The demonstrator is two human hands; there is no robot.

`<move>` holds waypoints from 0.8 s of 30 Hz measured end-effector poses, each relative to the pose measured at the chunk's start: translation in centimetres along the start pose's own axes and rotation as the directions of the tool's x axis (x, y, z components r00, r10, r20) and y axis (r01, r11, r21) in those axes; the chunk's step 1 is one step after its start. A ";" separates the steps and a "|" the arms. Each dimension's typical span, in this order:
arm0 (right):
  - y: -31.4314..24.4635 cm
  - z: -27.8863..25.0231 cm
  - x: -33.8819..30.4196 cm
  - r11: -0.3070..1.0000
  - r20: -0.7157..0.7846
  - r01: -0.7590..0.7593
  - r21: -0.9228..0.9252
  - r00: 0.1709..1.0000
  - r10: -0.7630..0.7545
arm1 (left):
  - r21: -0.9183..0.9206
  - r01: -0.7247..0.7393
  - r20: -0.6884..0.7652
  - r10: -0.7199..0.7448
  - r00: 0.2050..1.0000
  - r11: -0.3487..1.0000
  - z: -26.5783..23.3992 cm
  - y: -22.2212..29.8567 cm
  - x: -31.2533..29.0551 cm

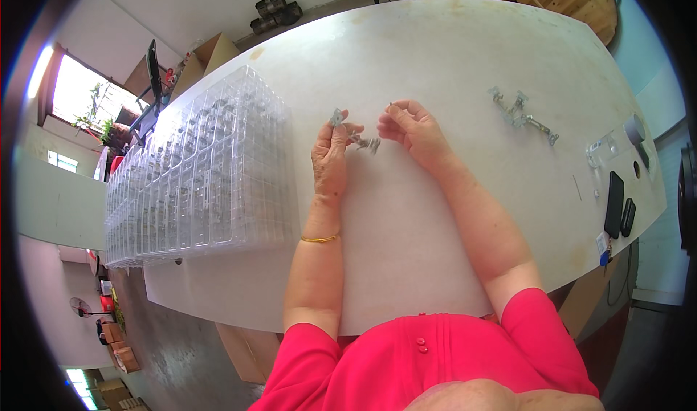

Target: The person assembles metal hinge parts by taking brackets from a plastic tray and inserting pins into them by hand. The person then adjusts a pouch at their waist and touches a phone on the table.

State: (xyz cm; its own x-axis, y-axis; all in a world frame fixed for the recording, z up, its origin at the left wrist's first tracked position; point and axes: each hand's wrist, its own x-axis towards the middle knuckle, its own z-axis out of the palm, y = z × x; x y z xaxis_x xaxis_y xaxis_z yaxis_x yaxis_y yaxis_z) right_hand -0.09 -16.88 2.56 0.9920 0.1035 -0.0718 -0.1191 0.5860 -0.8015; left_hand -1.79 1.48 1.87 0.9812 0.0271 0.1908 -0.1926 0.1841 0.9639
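My left hand (332, 153) is closed around a silvery, hinge-like metal fitting (336, 117). One flat plate of it stands up past the thumb, and a jointed end (369, 144) sticks out on the right side of the fingers. A short gap away, my right hand (412, 129) has its thumb and forefinger pinched together, with a tiny dark tip showing between them that is too small to name. Farther right on the pale table (406, 55) lies a loose cluster of similar metal fittings (519, 113), untouched by either hand.
Stacked clear plastic trays (239, 157) holding metal parts rise at the left, near my left forearm. Toward the right edge are a clear bottle (608, 148) with a grey cap, a black phone-like slab (614, 204), a small black case (628, 217), keys (605, 255) and a thin rod (577, 187).
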 end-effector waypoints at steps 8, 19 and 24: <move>-0.2 0.9 -1.0 0.864 0.161 0.070 -0.499 0.987 0.013 | 0.011 0.107 -0.021 -0.107 0.994 0.994 0.1 0.1 -0.4; 0.4 0.9 -1.0 0.842 0.164 0.118 -0.527 0.986 -0.036 | 0.206 0.055 -0.061 -0.043 0.997 0.977 0.4 -0.4 -0.3; 0.2 1.3 -1.3 0.787 0.159 0.127 -0.604 0.987 -0.037 | 0.307 -0.019 -0.108 0.055 0.993 0.951 0.2 -1.2 -0.3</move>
State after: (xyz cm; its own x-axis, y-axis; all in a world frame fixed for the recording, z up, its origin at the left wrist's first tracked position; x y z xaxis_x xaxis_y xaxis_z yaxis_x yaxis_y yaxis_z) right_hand -1.48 -15.81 3.24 0.9766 0.2082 0.0538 0.0574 -0.0111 -0.9983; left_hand -1.80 1.05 0.68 0.9645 0.1427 0.2220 -0.2045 -0.1275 0.9705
